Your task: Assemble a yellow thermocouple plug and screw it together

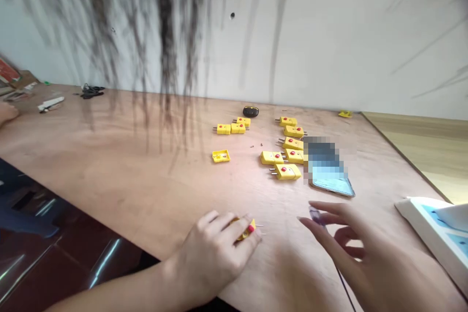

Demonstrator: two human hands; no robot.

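Observation:
My left hand (219,248) rests on the table, its fingers closed over a yellow two-pin plug (252,228) with a red dot; the pins point right. To its right, slightly raised, my right hand (351,239) holds a thin tool with a clear purplish end (315,214) between thumb and fingers. A thin dark line, perhaps its shaft, shows below the palm; its exact kind is unclear. Beyond both hands lie several yellow plugs (288,172), and a group of 3 yellow plugs (224,129) further back. An open yellow plug half (221,156) lies left of them.
A phone (332,186), partly pixelated, lies right of the plugs. Two tiny screws (261,145) and a black oval case (250,111) are further back. A white-and-blue box (435,224) stands at right. Another person's hand (7,112) shows at far left. Blurred hair strands hang in view.

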